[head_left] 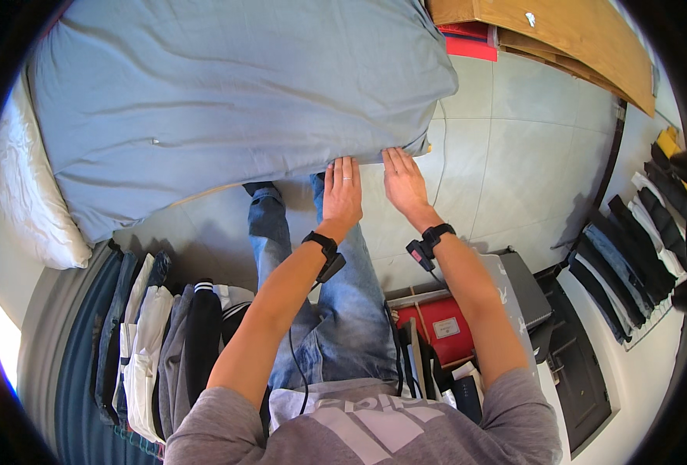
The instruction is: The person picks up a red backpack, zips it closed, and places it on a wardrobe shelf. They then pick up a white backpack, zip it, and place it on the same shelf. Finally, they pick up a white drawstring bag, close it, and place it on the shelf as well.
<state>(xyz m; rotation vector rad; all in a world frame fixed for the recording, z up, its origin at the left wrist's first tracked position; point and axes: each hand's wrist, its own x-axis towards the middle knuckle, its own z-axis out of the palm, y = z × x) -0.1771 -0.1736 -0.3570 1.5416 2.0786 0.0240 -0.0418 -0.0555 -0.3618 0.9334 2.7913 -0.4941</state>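
Note:
A blue-grey sheet [235, 85] covers the bed in front of me, with shallow creases running across it. My left hand [343, 192] rests its outstretched fingers on the sheet's near edge; a ring shows on one finger. Just to the right, near the bed's corner, my right hand [405, 184] lies with its fingers straight against the same edge. Neither hand visibly holds anything, though the thumbs are hard to make out. Each wrist carries a black strap with a small device and a cable.
A white pillow [37, 186] sits at the bed's left end. Clothes [153, 341] hang behind me at left, with more clothes [630, 240] along the right wall. A red box [440, 329] stands by my right leg. Wooden furniture [560, 39] is at far right; a thin cable crosses the tiled floor [522, 163].

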